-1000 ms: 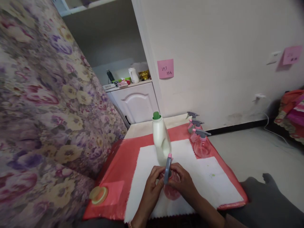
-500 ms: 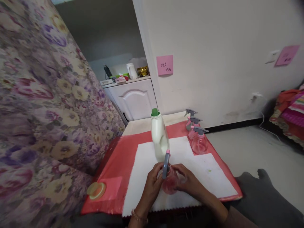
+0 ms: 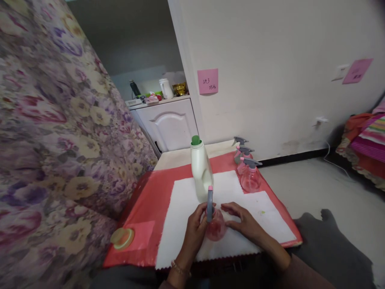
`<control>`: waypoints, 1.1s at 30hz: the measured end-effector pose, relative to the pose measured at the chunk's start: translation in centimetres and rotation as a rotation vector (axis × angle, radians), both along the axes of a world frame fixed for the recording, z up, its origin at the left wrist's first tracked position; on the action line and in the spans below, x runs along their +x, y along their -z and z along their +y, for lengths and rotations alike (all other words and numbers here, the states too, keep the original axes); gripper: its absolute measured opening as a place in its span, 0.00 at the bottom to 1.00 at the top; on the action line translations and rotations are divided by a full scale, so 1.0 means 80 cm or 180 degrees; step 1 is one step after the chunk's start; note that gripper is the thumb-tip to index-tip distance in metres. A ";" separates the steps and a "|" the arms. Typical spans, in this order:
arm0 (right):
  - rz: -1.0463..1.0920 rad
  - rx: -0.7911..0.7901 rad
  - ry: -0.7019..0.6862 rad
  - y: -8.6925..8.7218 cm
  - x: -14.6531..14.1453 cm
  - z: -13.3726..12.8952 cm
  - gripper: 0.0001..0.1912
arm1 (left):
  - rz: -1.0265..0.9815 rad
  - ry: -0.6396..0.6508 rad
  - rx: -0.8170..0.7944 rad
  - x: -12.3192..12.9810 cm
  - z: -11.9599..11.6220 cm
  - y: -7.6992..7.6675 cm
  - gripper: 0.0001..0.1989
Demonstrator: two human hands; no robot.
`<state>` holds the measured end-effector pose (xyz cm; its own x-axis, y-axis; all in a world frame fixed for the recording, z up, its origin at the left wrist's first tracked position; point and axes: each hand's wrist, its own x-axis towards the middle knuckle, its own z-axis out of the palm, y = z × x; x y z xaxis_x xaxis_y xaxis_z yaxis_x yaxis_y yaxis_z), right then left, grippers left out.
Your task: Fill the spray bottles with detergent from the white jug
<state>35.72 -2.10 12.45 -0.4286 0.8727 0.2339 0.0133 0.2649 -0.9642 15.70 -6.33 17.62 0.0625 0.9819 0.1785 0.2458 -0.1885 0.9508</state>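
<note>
A pink translucent spray bottle point(image 3: 215, 229) with a grey trigger head stands on the white cloth point(image 3: 177, 224) near the table's front. My left hand point(image 3: 195, 226) has its fingers around the neck and trigger head. Just right of the bottle, my right hand point(image 3: 245, 222) is open, thumb and fingers apart, with a small gap to the bottle. Behind it stands a pale green jug point(image 3: 201, 170) with a green piece in its mouth. Several more spray bottles point(image 3: 251, 180) line the table's right back edge.
A round yellowish lid or container point(image 3: 122, 238) lies on the red table cover point(image 3: 144, 204) at left. A floral curtain point(image 3: 60, 160) borders the left side. A white cabinet point(image 3: 171, 124) and wall stand behind the table.
My right hand has come off the bottle and opened slightly to its right. My left hand keeps its hold, and the trigger head looks more upright. The view has shifted slightly.
</note>
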 end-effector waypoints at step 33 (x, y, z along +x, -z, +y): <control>-0.0097 0.0600 0.0698 -0.065 -0.044 -0.028 0.13 | -0.0591 0.0130 0.0476 0.008 0.004 0.034 0.15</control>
